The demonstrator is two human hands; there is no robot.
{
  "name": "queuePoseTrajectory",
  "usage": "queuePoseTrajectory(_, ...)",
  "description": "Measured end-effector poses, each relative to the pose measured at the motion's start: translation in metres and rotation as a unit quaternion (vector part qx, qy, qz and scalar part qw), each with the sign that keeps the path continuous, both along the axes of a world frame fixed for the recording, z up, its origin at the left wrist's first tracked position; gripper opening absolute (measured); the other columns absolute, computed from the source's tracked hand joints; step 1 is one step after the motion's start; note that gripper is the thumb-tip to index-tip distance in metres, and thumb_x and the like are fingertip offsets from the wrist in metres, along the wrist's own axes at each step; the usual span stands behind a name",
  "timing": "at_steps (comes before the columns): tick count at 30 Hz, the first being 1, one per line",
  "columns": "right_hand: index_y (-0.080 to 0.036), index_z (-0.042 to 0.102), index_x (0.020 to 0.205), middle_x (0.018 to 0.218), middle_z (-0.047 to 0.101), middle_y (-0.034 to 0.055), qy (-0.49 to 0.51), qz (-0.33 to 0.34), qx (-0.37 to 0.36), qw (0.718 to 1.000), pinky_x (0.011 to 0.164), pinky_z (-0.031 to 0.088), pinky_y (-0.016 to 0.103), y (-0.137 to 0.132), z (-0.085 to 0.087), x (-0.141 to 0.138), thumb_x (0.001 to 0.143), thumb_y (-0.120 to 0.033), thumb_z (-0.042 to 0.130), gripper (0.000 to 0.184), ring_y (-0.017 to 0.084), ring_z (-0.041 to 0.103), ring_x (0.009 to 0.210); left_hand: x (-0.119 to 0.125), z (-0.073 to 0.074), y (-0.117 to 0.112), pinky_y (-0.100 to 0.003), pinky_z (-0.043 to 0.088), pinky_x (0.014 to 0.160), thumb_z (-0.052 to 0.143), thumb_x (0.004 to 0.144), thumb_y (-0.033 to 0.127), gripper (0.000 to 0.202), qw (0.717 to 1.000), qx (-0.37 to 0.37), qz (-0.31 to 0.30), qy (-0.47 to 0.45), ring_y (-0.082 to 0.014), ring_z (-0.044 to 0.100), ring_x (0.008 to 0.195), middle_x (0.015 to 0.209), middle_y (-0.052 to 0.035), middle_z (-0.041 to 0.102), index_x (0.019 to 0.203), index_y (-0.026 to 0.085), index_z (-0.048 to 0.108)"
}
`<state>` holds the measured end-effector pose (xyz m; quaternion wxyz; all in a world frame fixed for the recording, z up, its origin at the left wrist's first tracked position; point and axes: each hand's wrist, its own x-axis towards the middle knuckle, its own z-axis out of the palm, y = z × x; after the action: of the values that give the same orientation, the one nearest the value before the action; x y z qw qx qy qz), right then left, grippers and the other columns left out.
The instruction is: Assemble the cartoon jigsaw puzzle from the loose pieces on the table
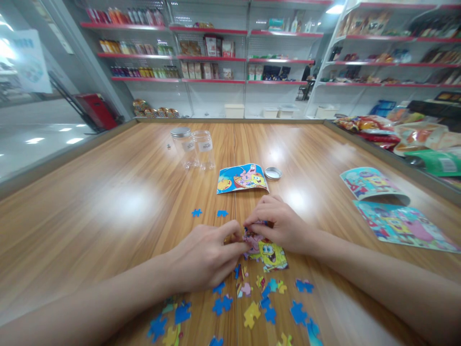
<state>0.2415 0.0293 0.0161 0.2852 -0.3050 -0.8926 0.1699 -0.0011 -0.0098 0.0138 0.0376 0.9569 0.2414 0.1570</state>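
Observation:
My left hand and my right hand meet at the middle of the wooden table, fingers pinched together over a partly joined cartoon jigsaw. Both hands touch its upper edge; the piece between the fingertips is too small to make out. Several loose puzzle pieces, many blue side up, lie scattered close to me. Two lone blue pieces rest just beyond my left hand. A cartoon reference picture lies further out.
Two clear jars stand beyond the picture, one capped, with a loose metal lid beside the picture. Two more cartoon prints lie at right. Snack bags crowd the right edge. Store shelves line the back.

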Motion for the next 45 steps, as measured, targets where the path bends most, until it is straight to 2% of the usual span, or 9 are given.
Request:
queuePoseTrajectory(3,-0.024,0.075,0.098,0.087,0.073,-0.0001,0.002,-0.007,0.002,1.000,0.088,0.038,0.037,-0.0011,-0.0011,-0.0028,0.089,-0.019,0.072,0.011,0.018,0.060,0.090,0.0002,0.0007,0.0003,-0.030,0.047,0.056,0.048,0.097,0.020,0.025,1.000,0.001,-0.008,0.003,-0.0154,0.060,0.073,0.104,-0.0048,0.060,0.115,0.023,0.065)
queuePoseTrajectory(6,-0.023,0.075,0.095,0.086,0.073,-0.0003,-0.006,-0.004,0.005,1.000,0.088,0.037,0.038,-0.0020,-0.0015,-0.0041,0.088,-0.018,0.071,0.010,0.019,0.060,0.090,0.0005,0.0015,0.0007,-0.030,0.047,0.056,0.047,0.098,0.020,0.023,1.000,0.003,-0.011,0.005,-0.0151,0.060,0.073,0.103,-0.0049,0.060,0.113,0.021,0.065)
queuePoseTrajectory(13,-0.023,0.076,0.095,0.090,0.075,-0.0009,-0.017,0.013,0.032,0.999,0.088,0.037,0.039,-0.0017,-0.0028,-0.0037,0.090,-0.017,0.067,0.012,0.019,0.060,0.089,0.0009,0.0005,0.0004,-0.030,0.047,0.057,0.048,0.098,0.020,0.026,1.000,0.002,-0.011,0.002,-0.0154,0.060,0.074,0.105,-0.0048,0.061,0.119,0.023,0.064)
queuePoseTrajectory(20,-0.024,0.076,0.095,0.090,0.074,-0.0010,-0.032,0.006,0.042,0.999,0.088,0.036,0.040,-0.0019,-0.0044,-0.0044,0.091,-0.020,0.067,0.011,0.019,0.057,0.091,0.0013,0.0018,-0.0007,-0.030,0.046,0.055,0.047,0.099,0.021,0.026,1.000,0.005,-0.009,0.008,-0.0154,0.059,0.072,0.104,-0.0047,0.061,0.117,0.023,0.065)
queuePoseTrajectory(27,-0.024,0.076,0.092,0.087,0.074,-0.0023,-0.009,-0.008,0.016,1.000,0.086,0.038,0.038,-0.0039,-0.0030,-0.0084,0.087,-0.015,0.069,0.012,0.018,0.058,0.087,0.0014,0.0009,0.0003,-0.030,0.046,0.056,0.047,0.098,0.020,0.024,1.000,0.004,-0.009,0.006,-0.0153,0.059,0.072,0.104,-0.0053,0.061,0.112,0.023,0.066)
queuePoseTrajectory(34,-0.024,0.076,0.091,0.092,0.074,-0.0017,-0.017,-0.003,0.041,0.999,0.088,0.038,0.039,-0.0036,-0.0018,-0.0090,0.088,-0.017,0.069,0.010,0.020,0.056,0.091,0.0014,0.0003,0.0009,-0.030,0.046,0.056,0.045,0.099,0.022,0.026,1.000,-0.001,-0.004,0.020,-0.0157,0.059,0.072,0.103,-0.0056,0.060,0.114,0.024,0.066)
queuePoseTrajectory(37,-0.023,0.076,0.096,0.095,0.073,0.0003,0.014,-0.030,0.065,0.997,0.089,0.037,0.040,-0.0045,0.0007,-0.0081,0.092,-0.020,0.065,0.012,0.020,0.057,0.094,0.0006,0.0001,0.0007,-0.030,0.047,0.057,0.046,0.099,0.021,0.026,1.000,0.000,-0.006,0.016,-0.0155,0.060,0.073,0.103,-0.0055,0.060,0.115,0.023,0.066)
queuePoseTrajectory(41,-0.021,0.074,0.097,0.089,0.071,0.0023,0.061,-0.080,0.091,0.991,0.086,0.037,0.039,-0.0037,0.0034,-0.0039,0.094,-0.017,0.059,0.016,0.019,0.059,0.091,-0.0004,0.0000,0.0004,-0.029,0.045,0.055,0.048,0.098,0.021,0.028,1.000,0.002,-0.006,0.007,-0.0148,0.060,0.072,0.104,-0.0046,0.062,0.120,0.025,0.064)
queuePoseTrajectory(45,-0.023,0.075,0.094,0.086,0.070,0.0016,0.028,-0.069,0.088,0.993,0.086,0.036,0.040,-0.0032,0.0023,0.0006,0.091,-0.016,0.060,0.017,0.020,0.058,0.088,-0.0001,0.0003,0.0011,-0.029,0.047,0.056,0.048,0.098,0.021,0.030,1.000,0.000,-0.007,0.009,-0.0146,0.061,0.073,0.104,-0.0045,0.061,0.125,0.026,0.062)
